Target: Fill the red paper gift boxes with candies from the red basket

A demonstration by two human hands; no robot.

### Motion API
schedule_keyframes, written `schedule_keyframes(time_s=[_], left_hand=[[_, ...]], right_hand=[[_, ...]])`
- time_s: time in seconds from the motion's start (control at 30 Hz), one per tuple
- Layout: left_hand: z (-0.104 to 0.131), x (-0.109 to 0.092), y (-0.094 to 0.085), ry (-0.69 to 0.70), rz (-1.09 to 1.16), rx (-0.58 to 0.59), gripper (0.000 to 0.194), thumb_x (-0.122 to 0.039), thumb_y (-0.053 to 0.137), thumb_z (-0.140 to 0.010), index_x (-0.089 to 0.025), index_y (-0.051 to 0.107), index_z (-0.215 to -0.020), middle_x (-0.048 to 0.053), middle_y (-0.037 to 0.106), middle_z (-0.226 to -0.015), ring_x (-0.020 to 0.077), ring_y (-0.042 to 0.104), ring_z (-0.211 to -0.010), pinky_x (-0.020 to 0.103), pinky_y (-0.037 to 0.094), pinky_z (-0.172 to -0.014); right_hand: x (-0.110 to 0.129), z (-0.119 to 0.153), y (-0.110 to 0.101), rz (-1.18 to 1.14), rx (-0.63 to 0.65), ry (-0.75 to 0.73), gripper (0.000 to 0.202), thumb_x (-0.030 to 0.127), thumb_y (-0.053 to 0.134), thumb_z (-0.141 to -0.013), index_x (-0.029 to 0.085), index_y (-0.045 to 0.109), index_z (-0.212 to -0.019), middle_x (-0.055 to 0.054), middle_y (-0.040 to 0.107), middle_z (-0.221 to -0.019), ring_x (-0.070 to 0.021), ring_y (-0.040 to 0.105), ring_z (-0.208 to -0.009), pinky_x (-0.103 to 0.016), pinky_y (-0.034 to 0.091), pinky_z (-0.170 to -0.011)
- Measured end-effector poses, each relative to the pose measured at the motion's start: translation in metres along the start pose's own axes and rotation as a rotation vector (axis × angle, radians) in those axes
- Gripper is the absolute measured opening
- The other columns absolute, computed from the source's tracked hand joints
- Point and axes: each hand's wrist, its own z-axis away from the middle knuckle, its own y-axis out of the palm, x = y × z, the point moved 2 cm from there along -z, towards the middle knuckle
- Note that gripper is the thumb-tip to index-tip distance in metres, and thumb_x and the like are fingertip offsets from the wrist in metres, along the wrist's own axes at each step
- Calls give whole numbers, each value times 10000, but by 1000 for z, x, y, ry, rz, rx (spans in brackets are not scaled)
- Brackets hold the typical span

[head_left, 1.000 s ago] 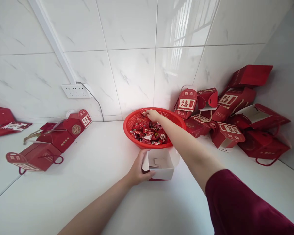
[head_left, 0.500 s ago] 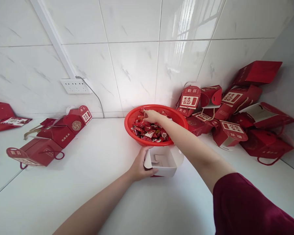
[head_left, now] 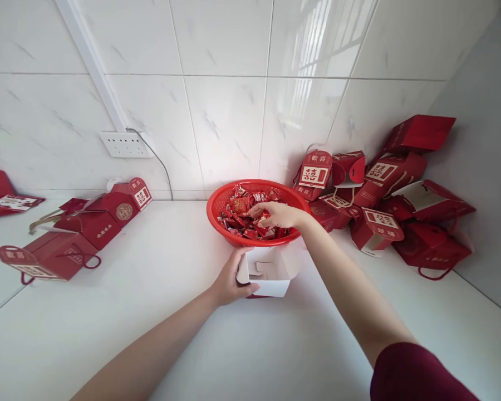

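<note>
My left hand [head_left: 232,282] is closed on the left wall of an open gift box [head_left: 269,287], its thumb across the near side. The box is white inside with some red low on its outside, and it stands on the table with its flaps apart. Just behind it is a red plastic basket [head_left: 214,214] of wrapped candies [head_left: 239,206]. My right hand [head_left: 278,214] is over the candies with its fingers curled around a red-wrapped candy [head_left: 264,218]; whether it holds more is hidden.
Red gift boxes [head_left: 382,228] are piled on the right against the wall. More red boxes [head_left: 92,225] stand in a row on the left, with another red box [head_left: 4,195] at the far left. A power socket [head_left: 126,146] with a grey cable is on the tiled wall.
My right hand has moved from the far left part of the basket towards its right and nearer side, with a candy now in its fingers. My left hand still grips the box.
</note>
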Motion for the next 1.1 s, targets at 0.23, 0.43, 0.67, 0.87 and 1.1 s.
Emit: schedule_keyframes(time_s=[0.23, 0.43, 0.67, 0.87, 1.1], left_hand=[[-1, -6, 3, -18, 67, 7, 765, -418, 737, -786, -216, 354, -1416, 136, 470, -1384, 337, 493, -1271, 467, 417, -1076], [1, -4, 2, -73, 91, 28, 814, -410, 748, -784, -230, 313, -1448, 145, 431, -1456, 354, 468, -1312, 488, 424, -1088], [1, -1, 0, -88, 67, 29, 824, -413, 747, -781, -220, 315, -1456, 158, 391, -1500, 383, 375, -1397, 500, 402, -1119], [1, -2, 1, -95, 77, 28, 825, -419, 749, -782, -233, 317, -1460, 150, 416, -1473, 373, 431, -1359, 514, 380, -1130], [0, -3, 1, -70, 70, 42, 816, -403, 748, -784, -233, 310, -1451, 156, 396, -1496, 377, 410, -1377, 498, 392, -1112]], right_hand=[[-39, 26, 4, -602, -109, -137, 763, 250, 845, -708, 183, 529, -1399, -91, 734, -1116, -234, 680, -1014, -384, 541, -948], [-50, 25, 3, -783, -105, -247, 477, 396, 840, -735, 162, 736, -1137, -115, 728, -1133, -258, 669, -1077, -375, 529, -962], [-48, 20, 7, -641, -217, -93, 479, 553, 693, -853, 155, 734, -1118, -106, 748, -1048, -256, 688, -972, -360, 579, -834], [-21, 40, 4, -903, 175, -150, 540, 562, 355, -1031, 204, 538, -1392, -133, 604, -1355, -265, 579, -1244, -415, 553, -952], [-46, 32, -8, -575, -97, 70, 306, 326, 488, -996, 141, 727, -1049, -121, 719, -1143, -227, 680, -1047, -345, 543, -942]])
